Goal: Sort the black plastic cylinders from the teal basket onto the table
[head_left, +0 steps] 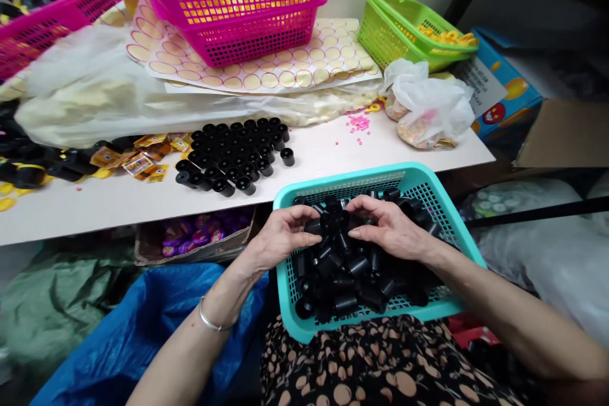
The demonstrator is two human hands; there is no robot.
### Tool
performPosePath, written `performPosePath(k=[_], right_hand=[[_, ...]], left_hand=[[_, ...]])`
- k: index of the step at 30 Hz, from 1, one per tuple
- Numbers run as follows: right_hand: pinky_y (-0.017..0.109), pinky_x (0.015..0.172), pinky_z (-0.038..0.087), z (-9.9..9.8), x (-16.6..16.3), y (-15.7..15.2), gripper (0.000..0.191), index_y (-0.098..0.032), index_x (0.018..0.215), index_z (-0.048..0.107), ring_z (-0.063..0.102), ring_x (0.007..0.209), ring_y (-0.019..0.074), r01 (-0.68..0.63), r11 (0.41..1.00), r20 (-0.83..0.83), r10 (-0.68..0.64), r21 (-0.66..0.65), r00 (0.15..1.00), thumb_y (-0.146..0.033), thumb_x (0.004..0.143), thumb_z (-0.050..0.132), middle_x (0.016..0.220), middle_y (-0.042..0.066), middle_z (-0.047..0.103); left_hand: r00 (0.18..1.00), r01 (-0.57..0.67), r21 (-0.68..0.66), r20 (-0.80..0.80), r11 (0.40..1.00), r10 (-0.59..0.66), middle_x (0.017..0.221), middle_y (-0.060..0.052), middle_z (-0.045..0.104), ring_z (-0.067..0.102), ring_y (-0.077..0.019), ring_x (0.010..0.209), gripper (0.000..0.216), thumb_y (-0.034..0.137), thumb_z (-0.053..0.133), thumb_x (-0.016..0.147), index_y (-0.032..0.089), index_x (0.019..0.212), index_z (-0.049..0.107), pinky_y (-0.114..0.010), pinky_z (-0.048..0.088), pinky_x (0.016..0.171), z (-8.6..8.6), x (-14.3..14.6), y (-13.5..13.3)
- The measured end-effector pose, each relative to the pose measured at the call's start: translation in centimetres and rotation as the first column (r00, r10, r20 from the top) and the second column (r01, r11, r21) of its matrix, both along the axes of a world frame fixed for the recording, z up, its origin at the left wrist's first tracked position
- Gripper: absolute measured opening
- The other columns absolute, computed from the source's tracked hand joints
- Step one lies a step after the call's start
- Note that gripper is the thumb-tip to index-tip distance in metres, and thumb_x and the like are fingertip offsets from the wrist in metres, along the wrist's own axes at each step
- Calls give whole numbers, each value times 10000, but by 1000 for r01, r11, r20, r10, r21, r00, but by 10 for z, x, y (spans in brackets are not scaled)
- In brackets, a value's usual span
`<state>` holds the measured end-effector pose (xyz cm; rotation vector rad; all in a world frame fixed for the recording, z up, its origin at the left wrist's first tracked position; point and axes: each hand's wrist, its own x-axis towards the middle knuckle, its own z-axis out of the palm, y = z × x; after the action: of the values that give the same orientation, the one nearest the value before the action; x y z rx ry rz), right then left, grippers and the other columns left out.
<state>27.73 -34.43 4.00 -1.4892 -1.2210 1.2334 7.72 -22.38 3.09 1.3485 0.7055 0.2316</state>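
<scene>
A turquoise basket [284,304] on the lap holds a heap of small black plastic cylinders [345,301]. Over its far half, my left hand [280,235] pinches a black plastic cylinder [313,226] between thumb and fingers. Facing it, my right hand [392,228] has thumb and fingers closed around another black piece, partly hidden by the fingers. Between both hands lie more dark cylinders, hard to tell apart. On the white table beyond, several like cylinders [233,155] stand upright in a close group.
Magenta baskets [228,13] with yellow parts stand on printed sheets [266,79]. A green basket [399,32] and plastic bags [435,101] are at the right. Pink beads [359,124] and orange packets [140,162] lie on the table [95,209]. Below is a box of purple pieces [202,235].
</scene>
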Motion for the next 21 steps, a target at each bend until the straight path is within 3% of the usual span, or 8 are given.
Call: performPosePath(k=[2, 5, 9, 12, 14, 17, 21], right_hand=[[289, 786, 416, 4, -3, -1, 262, -210, 1014, 555, 506, 884, 144, -24, 999, 116, 18, 45, 993, -187, 758, 609, 974, 10, 550], [297, 804, 422, 6, -5, -1, 239, -216, 1018, 563, 509, 918, 157, -73, 992, 196, 52, 101, 979, -187, 781, 583, 1009, 23, 543], [302, 821, 441, 1, -5, -1, 284, -222, 1060, 545, 522, 933, 158, -29, 994, 139, 13, 108, 990, -183, 780, 579, 1023, 27, 540], [296, 809, 460, -3, -6, -2, 296, -218, 1045, 542, 532, 945, 160, 31, 998, 10, -32, 49, 999, -206, 757, 609, 1016, 27, 539], [284, 799, 467, -4, -8, -4, 292, -216, 1027, 543, 533, 955, 159, 55, 998, -55, -54, 20, 997, -215, 746, 622, 1004, 24, 534], [262, 766, 467, -3, -13, -6, 284, -212, 1014, 546, 536, 912, 144, 80, 997, -67, -79, 18, 995, -204, 743, 633, 961, 14, 529], [263, 724, 454, 0, -20, -7, 261, -213, 1013, 550, 527, 844, 139, 86, 993, 46, -90, 78, 995, -212, 764, 629, 931, 16, 526]], left_hand=[[996, -68, -136, 49, 988, 75, 843, -13, 629, 572, -136, 752, 334, 176, 776, 564, 185, 875, 654, -269, 460, 735, -3, 3, -7], [988, -106, -178, 90, 978, 123, 851, -24, 633, 577, -145, 773, 332, 166, 784, 556, 179, 870, 677, -280, 465, 746, -7, 7, -14], [986, -104, 24, 135, 994, 100, 995, -35, 601, 548, -185, 971, 427, 195, 731, 641, 244, 1060, 666, -317, 439, 868, -5, 9, -15], [991, -63, 105, 126, 993, 50, 940, -20, 579, 544, -165, 908, 353, 208, 706, 676, 253, 1024, 671, -292, 447, 820, -4, 11, -16], [976, -156, -20, 148, 988, 157, 816, 8, 581, 547, -127, 747, 269, 210, 737, 648, 233, 905, 661, -256, 453, 699, -6, 14, -18], [905, -368, -204, 143, 907, 400, 649, 32, 568, 508, -82, 587, 215, 221, 793, 585, 180, 710, 622, -217, 418, 589, -10, 22, -23], [859, -426, -369, 122, 826, 497, 630, 5, 591, 532, -92, 606, 219, 308, 784, 607, 151, 604, 632, -221, 426, 573, -12, 30, -30]])
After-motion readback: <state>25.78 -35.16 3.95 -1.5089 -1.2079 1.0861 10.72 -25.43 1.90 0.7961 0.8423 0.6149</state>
